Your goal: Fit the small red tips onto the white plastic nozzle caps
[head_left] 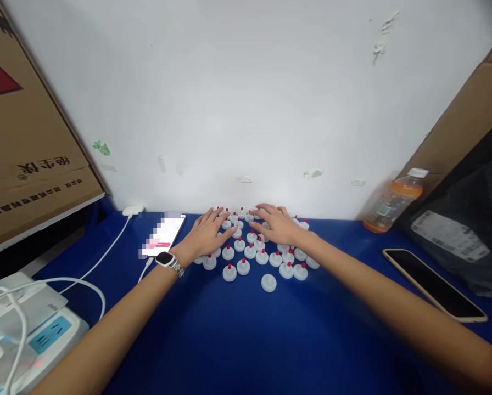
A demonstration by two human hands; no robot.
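Several round white caps with red tips (243,266) stand on the blue tabletop (246,334), crowded between and under my hands. My left hand (207,233) lies palm down with fingers spread over the left part of the group. On the other side, my right hand (277,224) rests over the caps at the back right, its fingers stretched out. Both hands seem to touch caps, though the contact under the palms is hidden. One white cap (268,283) without a visible red tip lies at the front of the group.
A lit phone (163,236) on a cable lies at left, near a power strip (54,334). At right are an orange drink bottle (395,200), a dark phone (433,282) and a black bag (468,219). A cardboard box (35,126) stands left; a white wall (246,109) rises behind.
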